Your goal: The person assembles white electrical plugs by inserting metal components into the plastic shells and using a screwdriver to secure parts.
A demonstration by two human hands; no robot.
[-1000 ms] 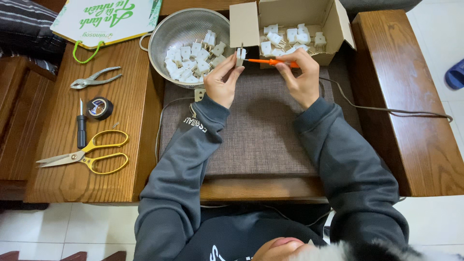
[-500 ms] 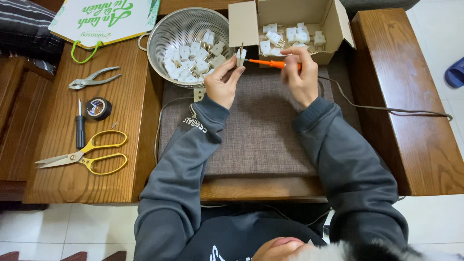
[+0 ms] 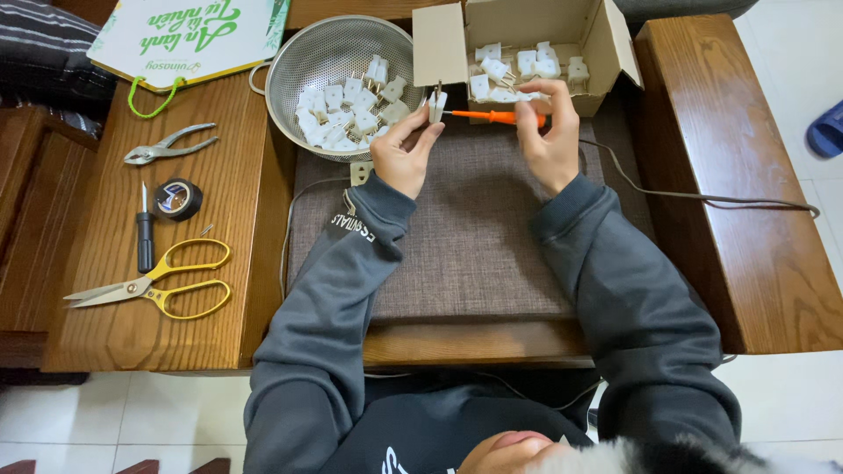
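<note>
My left hand [image 3: 406,151] pinches a small white plug [image 3: 436,104] with metal prongs, held upright above the grey woven mat [image 3: 465,237]. My right hand [image 3: 549,132] grips an orange-handled screwdriver [image 3: 492,116] lying level, its tip against the plug's side. Just behind my left hand a metal colander [image 3: 290,66] holds several white plugs. An open cardboard box [image 3: 606,44] behind my right hand holds several more.
On the wooden table [image 3: 105,342] to the left lie yellow-handled scissors [image 3: 154,285], a dark screwdriver [image 3: 144,233], a roll of black tape [image 3: 178,198] and pliers [image 3: 167,146]. A white paper bag [image 3: 189,35] sits at the back left. A grey cable [image 3: 702,197] runs right.
Both hands stay nearly in place; my right hand has turned slightly on the screwdriver handle while the plug stays pinched in the left.
</note>
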